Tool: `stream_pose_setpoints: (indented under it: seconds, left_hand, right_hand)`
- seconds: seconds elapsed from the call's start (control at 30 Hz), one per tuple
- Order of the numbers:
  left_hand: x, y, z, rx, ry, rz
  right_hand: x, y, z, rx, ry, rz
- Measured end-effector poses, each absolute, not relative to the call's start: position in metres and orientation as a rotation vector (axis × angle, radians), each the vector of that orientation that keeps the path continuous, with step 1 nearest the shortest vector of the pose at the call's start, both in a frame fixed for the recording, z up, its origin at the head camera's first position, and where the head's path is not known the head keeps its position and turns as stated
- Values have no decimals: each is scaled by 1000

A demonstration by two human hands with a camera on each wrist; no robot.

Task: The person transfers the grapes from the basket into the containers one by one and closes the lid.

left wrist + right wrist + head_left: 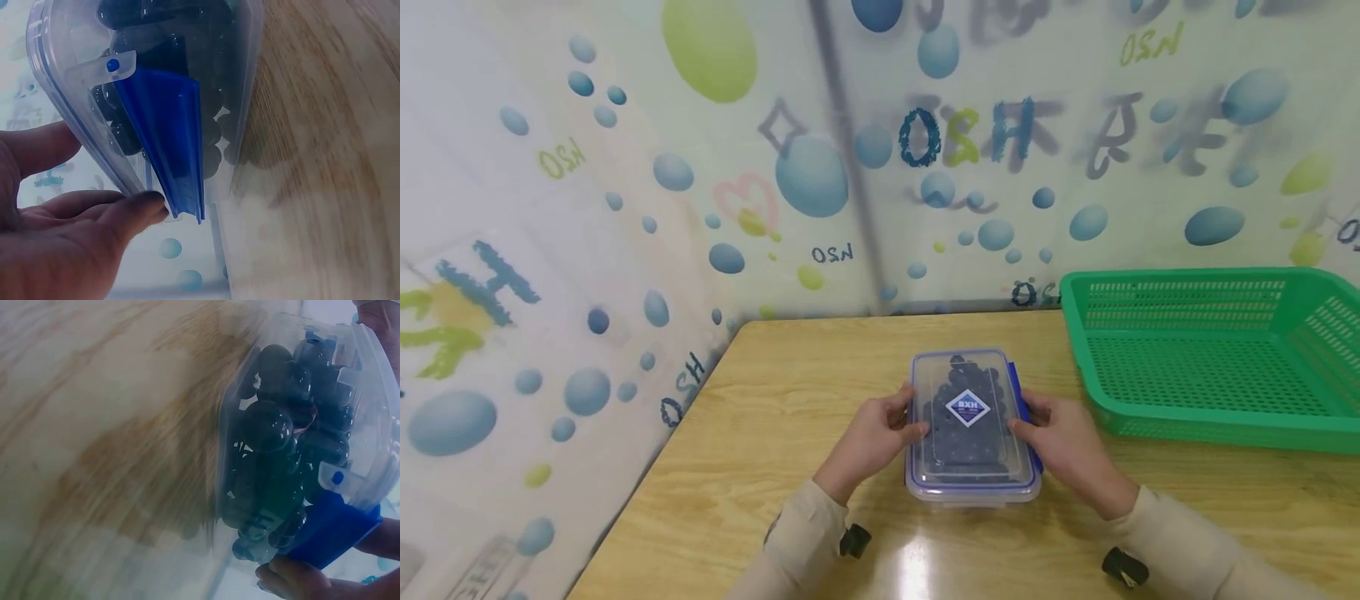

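Note:
A clear plastic food storage box [973, 485] with a blue-edged lid stands on the wooden table, packed with dark, grape-like round fruits [267, 425]. My left hand [874, 429] grips its left side, thumb over the lid's edge. From the other side, my right hand [1067, 446] holds it with the thumb on the lid and fingers by the side latch. In the left wrist view, a blue latch [165, 125] hangs angled out from the box wall, fingertips close to its end. Another blue latch [334, 531] shows in the right wrist view, with fingers against it.
To the right of the box sits a green slotted plastic basket [1225, 425]. The wooden table [752, 450] meets walls covered with printed sheeting [647, 250] at its back and left.

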State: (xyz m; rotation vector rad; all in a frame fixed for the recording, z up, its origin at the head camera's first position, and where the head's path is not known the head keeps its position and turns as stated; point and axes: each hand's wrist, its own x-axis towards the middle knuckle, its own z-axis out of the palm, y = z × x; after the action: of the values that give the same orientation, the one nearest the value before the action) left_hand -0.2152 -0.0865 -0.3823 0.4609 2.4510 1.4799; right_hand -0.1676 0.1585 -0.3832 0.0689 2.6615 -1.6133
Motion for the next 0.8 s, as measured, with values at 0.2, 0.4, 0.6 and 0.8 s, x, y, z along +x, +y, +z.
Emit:
stream_pose_setpoints:
  seconds: [0.2, 0.4, 0.6, 0.8]
  left_hand:
    - [-219, -93, -387, 350, 2286, 1516]
    - [-222, -94, -385, 256, 2220, 1485]
    - [-216, -89, -377, 223, 2432, 1367]
    - [-213, -80, -374, 313, 2596, 1345]
  right_hand:
    - [-166, 159, -383, 61, 2662, -1609]
    - [-165, 159, -386, 23, 2689, -1626]
    - [-166, 159, -388, 18, 2687, -1628]
    - [-166, 161, -387, 35, 2672, -1599]
